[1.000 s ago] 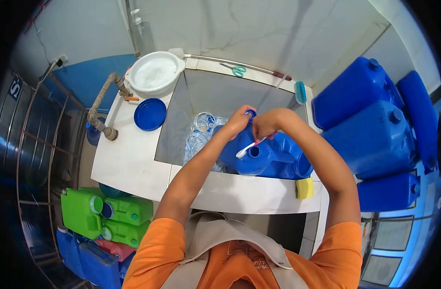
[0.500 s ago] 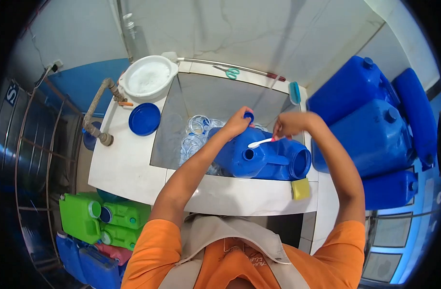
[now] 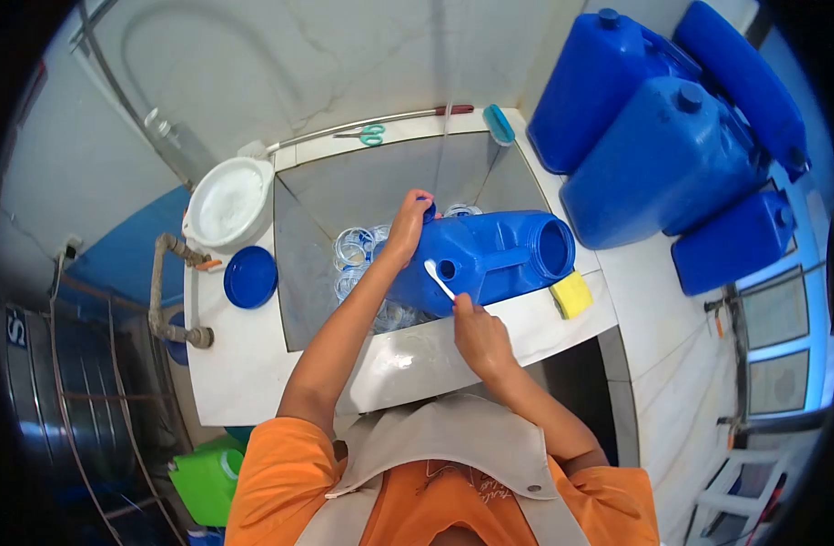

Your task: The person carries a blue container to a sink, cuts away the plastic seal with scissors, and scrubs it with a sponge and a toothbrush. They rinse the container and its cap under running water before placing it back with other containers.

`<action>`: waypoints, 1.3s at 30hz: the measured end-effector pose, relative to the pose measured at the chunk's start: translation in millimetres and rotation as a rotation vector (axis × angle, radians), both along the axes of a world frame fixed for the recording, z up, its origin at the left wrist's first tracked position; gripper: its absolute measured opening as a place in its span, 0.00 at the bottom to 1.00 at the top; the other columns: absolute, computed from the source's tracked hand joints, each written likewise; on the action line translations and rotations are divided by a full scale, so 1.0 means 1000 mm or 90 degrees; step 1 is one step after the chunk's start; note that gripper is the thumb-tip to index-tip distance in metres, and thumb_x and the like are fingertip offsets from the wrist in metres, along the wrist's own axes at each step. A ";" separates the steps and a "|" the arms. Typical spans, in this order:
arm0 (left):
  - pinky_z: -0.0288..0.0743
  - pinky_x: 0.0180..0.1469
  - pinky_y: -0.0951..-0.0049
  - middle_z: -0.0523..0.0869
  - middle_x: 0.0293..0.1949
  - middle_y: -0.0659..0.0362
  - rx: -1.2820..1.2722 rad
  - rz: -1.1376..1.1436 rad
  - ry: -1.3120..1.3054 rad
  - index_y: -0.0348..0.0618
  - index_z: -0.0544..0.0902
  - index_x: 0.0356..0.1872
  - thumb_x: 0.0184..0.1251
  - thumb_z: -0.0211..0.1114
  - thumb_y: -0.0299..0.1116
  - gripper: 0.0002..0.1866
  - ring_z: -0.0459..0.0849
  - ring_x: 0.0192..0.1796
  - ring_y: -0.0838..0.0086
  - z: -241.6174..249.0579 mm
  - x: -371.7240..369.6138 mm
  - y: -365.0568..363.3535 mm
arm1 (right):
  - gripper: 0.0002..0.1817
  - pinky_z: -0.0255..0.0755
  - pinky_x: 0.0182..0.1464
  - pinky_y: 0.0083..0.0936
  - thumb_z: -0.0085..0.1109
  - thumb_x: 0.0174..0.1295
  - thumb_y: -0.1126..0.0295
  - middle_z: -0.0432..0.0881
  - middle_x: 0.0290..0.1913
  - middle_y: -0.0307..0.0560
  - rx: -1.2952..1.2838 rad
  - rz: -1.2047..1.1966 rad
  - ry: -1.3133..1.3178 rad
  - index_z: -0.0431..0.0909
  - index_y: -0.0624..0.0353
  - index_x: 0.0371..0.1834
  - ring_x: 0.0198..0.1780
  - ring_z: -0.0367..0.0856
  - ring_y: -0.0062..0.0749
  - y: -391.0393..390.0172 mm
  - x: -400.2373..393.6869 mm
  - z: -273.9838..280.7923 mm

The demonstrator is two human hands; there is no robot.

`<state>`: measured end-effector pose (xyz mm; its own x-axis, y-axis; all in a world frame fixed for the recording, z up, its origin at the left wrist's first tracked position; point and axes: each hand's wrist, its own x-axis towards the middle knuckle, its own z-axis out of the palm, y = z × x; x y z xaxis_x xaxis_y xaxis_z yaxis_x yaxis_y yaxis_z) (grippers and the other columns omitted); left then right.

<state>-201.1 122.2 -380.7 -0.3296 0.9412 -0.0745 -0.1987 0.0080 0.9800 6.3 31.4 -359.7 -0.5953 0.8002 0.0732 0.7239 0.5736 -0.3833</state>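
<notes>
A blue jerry can [image 3: 503, 238] lies on its side over the sink's front edge, its wide round mouth facing right. My left hand [image 3: 404, 232] is closed on a small blue cap [image 3: 429, 210] just above the can. In my right hand [image 3: 483, 341], fingers wrapped round the handle, is a white toothbrush [image 3: 441, 284]. Its head is right beside the small spout hole [image 3: 447, 269] of the can. Clear plastic lids or rings [image 3: 354, 247] lie in the sink [image 3: 312, 205] behind and left of the can.
A white basin [image 3: 273, 196] of suds and a blue round lid [image 3: 251, 277] stand left of the sink. Scissors [image 3: 371, 136] and a teal brush [image 3: 499, 126] lie along the back ledge. A yellow sponge [image 3: 572, 296] sits at front right, below large blue jerry cans [image 3: 635, 173].
My right hand has swung from above the can to its near side, bringing the toothbrush to the spout from below. The can is turned somewhat, and the view has shifted right.
</notes>
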 end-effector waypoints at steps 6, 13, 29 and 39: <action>0.72 0.49 0.70 0.75 0.36 0.57 0.011 -0.009 0.005 0.45 0.72 0.45 0.69 0.45 0.41 0.13 0.80 0.40 0.69 0.001 -0.002 -0.001 | 0.09 0.75 0.24 0.46 0.45 0.59 0.75 0.78 0.26 0.62 -0.006 0.018 -0.018 0.68 0.62 0.42 0.22 0.80 0.56 -0.003 0.014 0.019; 0.81 0.35 0.69 0.76 0.37 0.53 -0.147 -0.092 -0.034 0.41 0.73 0.45 0.65 0.51 0.28 0.09 0.81 0.37 0.67 0.027 -0.027 0.069 | 0.07 0.74 0.27 0.45 0.50 0.59 0.69 0.81 0.29 0.51 -0.013 0.043 -0.167 0.75 0.51 0.38 0.28 0.82 0.48 0.044 0.052 0.070; 0.83 0.38 0.74 0.78 0.38 0.46 -0.189 -0.235 -0.353 0.28 0.72 0.43 0.54 0.54 0.17 0.14 0.81 0.39 0.63 0.042 -0.039 0.144 | 0.09 0.74 0.41 0.37 0.55 0.59 0.65 0.84 0.34 0.50 -0.228 0.090 0.005 0.82 0.52 0.40 0.38 0.82 0.45 0.089 0.107 0.099; 0.76 0.49 0.68 0.80 0.43 0.49 -0.183 -0.518 0.680 0.33 0.75 0.49 0.62 0.52 0.26 0.14 0.81 0.44 0.64 0.104 0.030 -0.010 | 0.11 0.69 0.33 0.29 0.56 0.61 0.68 0.80 0.26 0.52 -0.298 -0.007 0.122 0.82 0.58 0.44 0.27 0.77 0.37 0.078 0.121 0.084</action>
